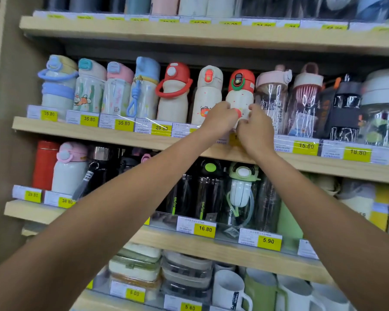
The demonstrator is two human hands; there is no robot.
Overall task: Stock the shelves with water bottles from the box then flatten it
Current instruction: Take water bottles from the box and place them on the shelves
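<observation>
A cream water bottle with a red cap (pixel 240 90) stands on the second wooden shelf (pixel 130 136), among a row of other bottles. Both my arms reach up to it. My left hand (pixel 219 118) grips its lower body from the left, fingers curled round it. My right hand (pixel 255 129) grips the lower body from the right. The hands hide the bottle's base. A similar cream bottle with a cream lid (pixel 208 95) stands just left of it. The box is not in view.
Clear plastic-wrapped bottles (pixel 272 97) stand close on the right. The shelf below holds dark bottles (pixel 208 189) and a green-capped one (pixel 241 187). Mugs (pixel 230 288) and lunch boxes (pixel 136 265) fill the lowest shelf. Yellow price tags (pixel 161 129) line each shelf edge.
</observation>
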